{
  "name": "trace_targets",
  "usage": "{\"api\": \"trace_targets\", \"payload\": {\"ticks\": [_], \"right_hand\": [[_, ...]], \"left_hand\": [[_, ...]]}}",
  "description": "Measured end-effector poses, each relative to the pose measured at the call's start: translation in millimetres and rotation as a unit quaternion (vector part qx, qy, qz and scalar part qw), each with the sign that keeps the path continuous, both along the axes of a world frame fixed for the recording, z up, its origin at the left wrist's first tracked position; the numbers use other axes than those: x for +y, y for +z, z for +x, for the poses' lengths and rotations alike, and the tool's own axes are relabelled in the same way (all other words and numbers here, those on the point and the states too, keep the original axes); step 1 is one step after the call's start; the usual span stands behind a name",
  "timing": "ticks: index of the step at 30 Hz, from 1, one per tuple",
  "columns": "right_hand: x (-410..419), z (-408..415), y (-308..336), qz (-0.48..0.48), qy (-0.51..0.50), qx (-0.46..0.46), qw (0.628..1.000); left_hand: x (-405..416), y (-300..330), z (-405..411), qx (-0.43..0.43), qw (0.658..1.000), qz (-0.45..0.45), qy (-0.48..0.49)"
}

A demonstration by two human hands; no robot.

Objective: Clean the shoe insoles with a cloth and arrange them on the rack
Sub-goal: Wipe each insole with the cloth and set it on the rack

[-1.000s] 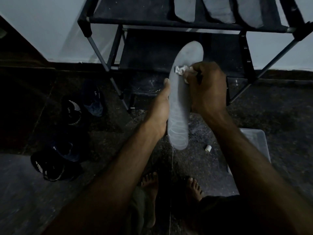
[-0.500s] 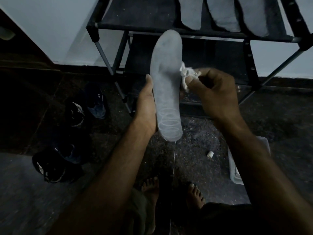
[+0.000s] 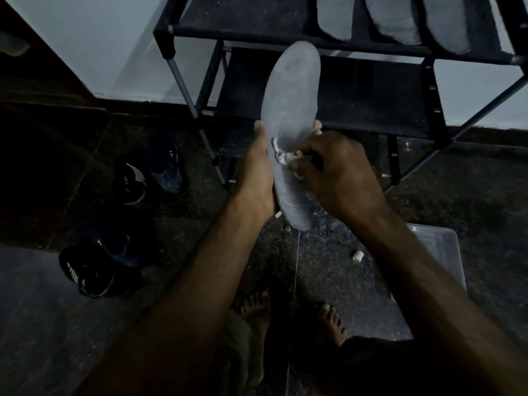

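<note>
I hold a pale grey insole upright in front of the black shoe rack, toe end up. My left hand grips its left edge near the middle, fingertips showing behind its right edge. My right hand is closed on a small white cloth pressed against the insole's lower half. Three more grey insoles lie side by side on the rack's top shelf at the upper right.
Dark shoes and another pair sit on the dark floor at the left. A clear plastic tub stands at the right behind my forearm. A small white object lies on the floor. My bare feet are below.
The cloth has come down from the insole's right edge near the middle to its lower half. The insole has shifted slightly right.
</note>
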State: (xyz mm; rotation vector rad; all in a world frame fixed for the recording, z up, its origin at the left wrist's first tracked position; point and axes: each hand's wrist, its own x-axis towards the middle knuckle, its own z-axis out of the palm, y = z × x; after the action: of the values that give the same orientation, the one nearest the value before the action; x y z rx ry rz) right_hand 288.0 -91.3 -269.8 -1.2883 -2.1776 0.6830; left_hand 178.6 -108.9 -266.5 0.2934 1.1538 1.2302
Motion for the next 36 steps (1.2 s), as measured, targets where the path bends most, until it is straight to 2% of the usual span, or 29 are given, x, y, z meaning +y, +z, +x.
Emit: {"api": "trace_targets", "payload": {"ticks": [2,6,9,11,13,16,19,21,24,27,29,31,35,36], "right_hand": [[3.0,-1.4,-5.5,0.047,-0.046,0.012,0.998],[14.9,5.0,-7.7,0.078,-0.125,0.025,0.989],[10.1,7.0,-1.2,-0.007,-0.078,0.021,0.997],[1.9,4.5,5.0,-0.089,-0.021,0.013,0.996],[-3.4,2.4,7.4,-0.108,0.010,0.025,0.994],[-2.8,-0.5,2.5,-0.041,-0.021,0.057,0.997],[5.1,-3.1,-5.9,0.049,-0.083,0.057,0.994],[8.4,-3.2,-7.9,0.055,-0.098,0.062,0.992],[1.4,-5.0,-5.4,-0.017,-0.059,0.077,0.995],[-7.7,-8.3,1.5,-0.115,0.013,0.113,0.987],[-10.2,-9.6,4.6,-0.138,0.035,0.146,0.979],[-12.2,-13.0,4.5,-0.100,0.014,0.141,0.985],[-8.2,-21.9,-3.6,0.044,-0.058,0.097,0.993],[-6.5,-23.3,-5.8,0.061,-0.068,0.092,0.992]], "left_hand": [[-1.2,-4.4,-1.2,0.042,0.999,-0.020,-0.016],[-0.5,-7.6,12.0,0.023,1.000,-0.010,0.000],[-2.0,-5.7,10.3,0.019,1.000,-0.005,0.001],[0.2,-0.5,5.6,-0.017,1.000,0.000,0.021],[2.0,1.6,3.1,-0.050,0.998,0.016,0.033],[1.3,-3.2,2.8,-0.067,0.997,0.011,0.032],[3.1,-9.2,7.6,-0.013,1.000,-0.005,0.017],[5.7,-14.5,8.3,-0.034,0.999,0.004,0.016],[7.1,-19.0,-0.1,-0.056,0.998,0.005,0.032],[9.2,-26.0,-8.7,-0.043,0.997,0.018,0.065],[7.8,-20.4,-9.4,-0.039,0.996,0.011,0.078],[7.0,-17.7,-8.7,-0.035,0.998,0.001,0.061],[1.9,-9.8,1.8,0.007,1.000,-0.015,0.022],[1.6,-8.3,4.7,-0.008,0.999,-0.017,0.032]]}}
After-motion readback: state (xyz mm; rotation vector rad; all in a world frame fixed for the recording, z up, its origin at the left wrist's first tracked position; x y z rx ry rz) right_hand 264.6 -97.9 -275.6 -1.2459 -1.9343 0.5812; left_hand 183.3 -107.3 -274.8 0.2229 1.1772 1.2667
